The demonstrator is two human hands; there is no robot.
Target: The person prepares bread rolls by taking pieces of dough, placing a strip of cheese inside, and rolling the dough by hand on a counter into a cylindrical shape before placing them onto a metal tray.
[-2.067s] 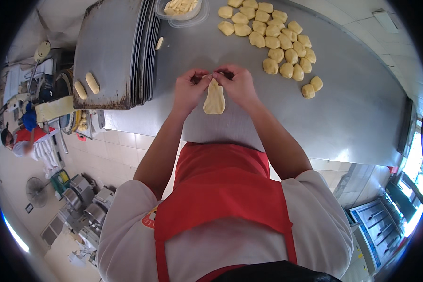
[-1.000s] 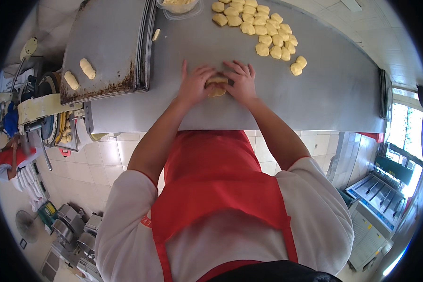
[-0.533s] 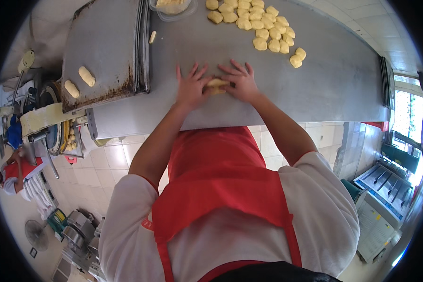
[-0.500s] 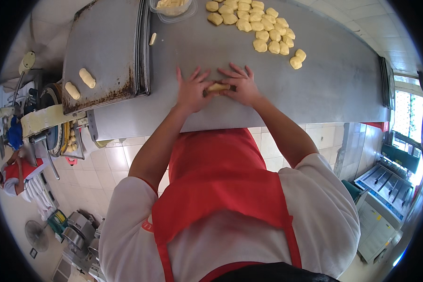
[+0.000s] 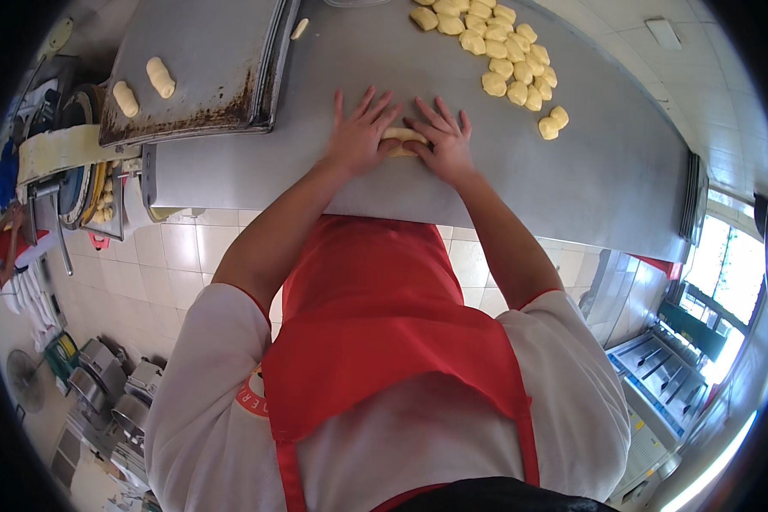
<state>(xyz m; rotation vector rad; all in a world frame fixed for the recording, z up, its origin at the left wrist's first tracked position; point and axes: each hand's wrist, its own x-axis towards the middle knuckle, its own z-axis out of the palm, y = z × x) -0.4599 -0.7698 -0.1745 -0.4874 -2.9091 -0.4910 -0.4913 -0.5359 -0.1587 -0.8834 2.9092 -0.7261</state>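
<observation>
A small pale-yellow piece of dough [image 5: 405, 135] lies on the grey metal table [image 5: 333, 192], stretched sideways between my two hands. At its left end is my left hand [image 5: 358, 141], thumb and forefinger on the dough, other fingers spread toward the far side. My right hand [image 5: 446, 149] grips the right end in the same way, thumb on the near edge. The thumbs and fingers partly cover the dough. Farther right lies a cluster of dough balls [image 5: 497, 49], with a couple of dough balls [image 5: 553, 123] apart from it.
Stacked dark baking trays [image 5: 205, 77] stand at the left, with two rolled dough pieces [image 5: 160, 78] on top. Near them lie a small pale strip [image 5: 299, 29] and a clear container's edge [image 5: 356, 2]. More trays [image 5: 696, 196] stand at the table's right end. Another person [image 5: 13, 243] is at far left.
The view has shifted, so the trays and dough balls sit higher. Both hands remain on the dough, which now shows more between the thumbs and fingers.
</observation>
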